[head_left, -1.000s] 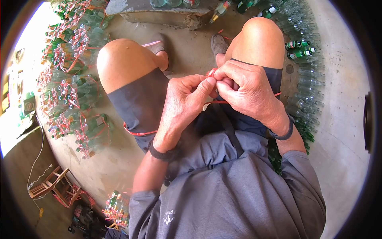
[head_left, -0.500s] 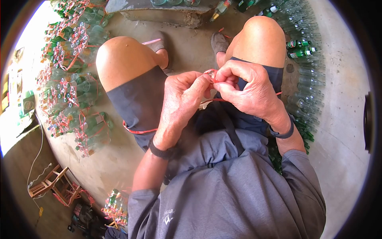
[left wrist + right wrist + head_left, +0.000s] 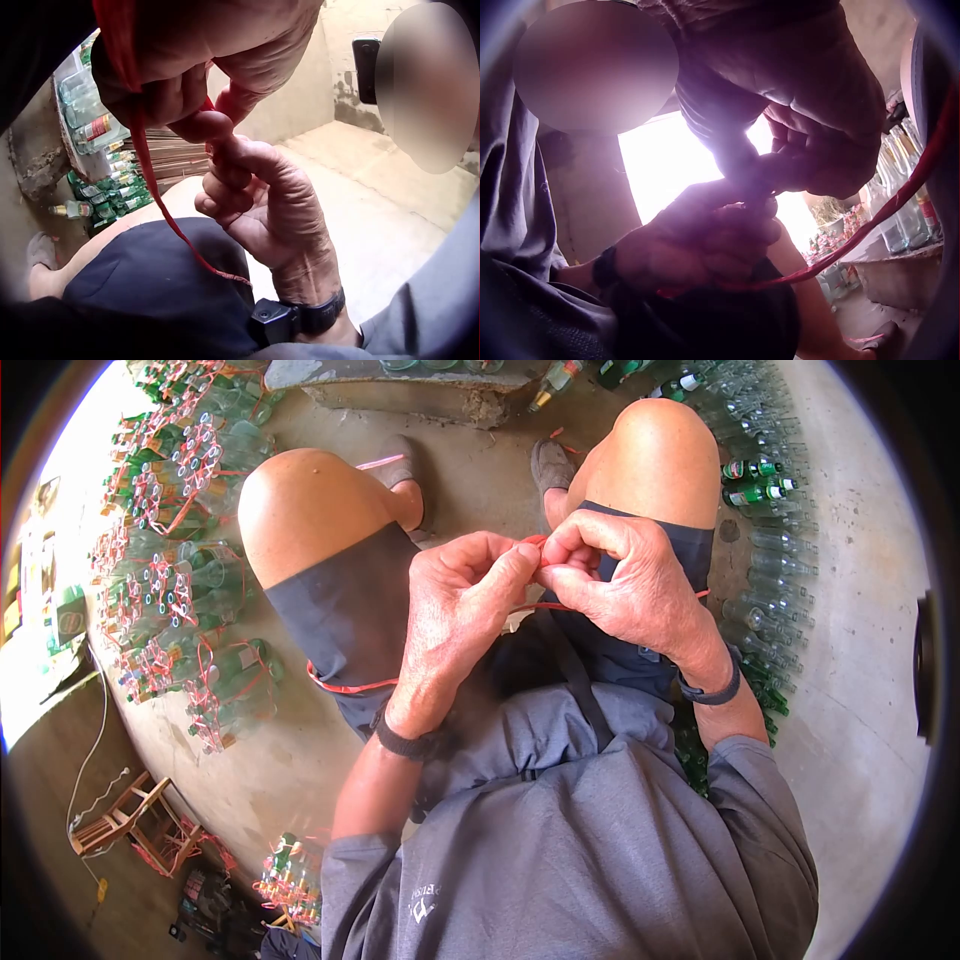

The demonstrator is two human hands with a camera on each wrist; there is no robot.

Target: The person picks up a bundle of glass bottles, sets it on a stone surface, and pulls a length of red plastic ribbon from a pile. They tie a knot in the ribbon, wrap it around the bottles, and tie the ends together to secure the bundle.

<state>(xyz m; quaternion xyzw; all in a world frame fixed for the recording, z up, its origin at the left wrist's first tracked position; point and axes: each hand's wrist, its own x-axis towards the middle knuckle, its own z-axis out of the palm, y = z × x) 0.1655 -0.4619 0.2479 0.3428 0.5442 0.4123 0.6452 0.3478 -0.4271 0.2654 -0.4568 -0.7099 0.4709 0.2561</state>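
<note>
My right hand (image 3: 802, 82) fills the top, fingers curled down to meet my left hand (image 3: 705, 247) against bright glare. Both pinch a red string (image 3: 802, 277), which climbs rightward past bottles (image 3: 900, 210) on a ledge (image 3: 900, 274).

One left hand (image 3: 455, 610), one right hand (image 3: 625, 585), one red string (image 3: 548, 605) between them, two shoes (image 3: 549, 464), one wooden stool (image 3: 125, 825).

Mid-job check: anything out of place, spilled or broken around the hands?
Nothing looks spilled or broken. The left hand and right hand both pinch the red string. The only stray bit is a loose red strand lying at the left shoe.
</note>
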